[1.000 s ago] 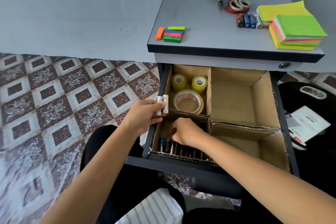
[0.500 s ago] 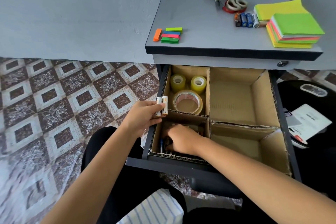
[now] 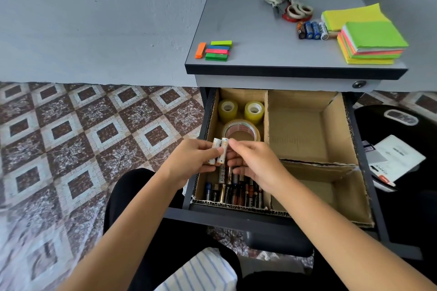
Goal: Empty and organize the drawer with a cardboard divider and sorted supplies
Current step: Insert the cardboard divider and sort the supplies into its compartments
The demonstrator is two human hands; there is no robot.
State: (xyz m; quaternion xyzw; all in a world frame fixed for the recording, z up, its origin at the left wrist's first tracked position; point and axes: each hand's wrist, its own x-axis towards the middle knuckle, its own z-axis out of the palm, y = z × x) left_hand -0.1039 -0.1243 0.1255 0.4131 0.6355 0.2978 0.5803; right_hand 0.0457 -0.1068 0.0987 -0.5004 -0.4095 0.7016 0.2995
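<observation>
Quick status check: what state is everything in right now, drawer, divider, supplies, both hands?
Drawer: pulled open.
Cardboard divider: seated in the drawer, four compartments.
Tape rolls: three, back-left compartment.
Sorted batteries: lying in the front-left compartment.
White batteries: two, gripped by left hand.
Right hand: fingertips on the white batteries; grip unclear.
Desk batteries: four, on the desktop.

Left hand grips two white batteries between thumb and fingers. Right hand, fingers curled, touches them at its fingertips. Both forearms are extended forward.
</observation>
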